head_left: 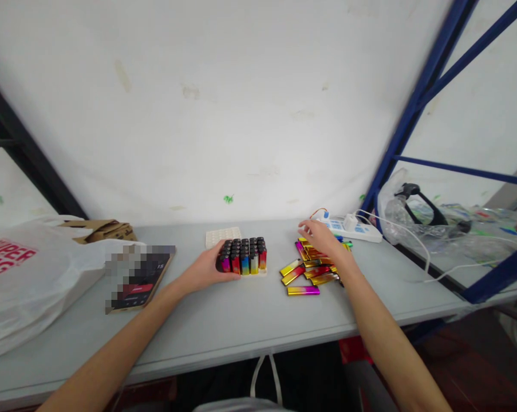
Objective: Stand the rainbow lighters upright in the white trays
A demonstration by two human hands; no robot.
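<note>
Several colourful lighters with black tops (245, 257) stand upright in rows in a white tray (261, 273) at the middle of the table. My left hand (209, 266) is wrapped round the left side of this group. To the right lies a loose pile of shiny lighters (320, 269), gold, red, purple and other colours. My right hand (320, 236) is over the back of that pile, fingers apart and pointing left, with nothing visible between them. Behind the standing lighters is a second white tray (223, 235) with a grid of holes.
A phone (144, 277) and a white plastic bag with red print (39, 280) are on the left, with brown cardboard (106, 231) behind. A white power strip (356, 230) with cables sits at the back right, beside a blue metal frame (406, 123).
</note>
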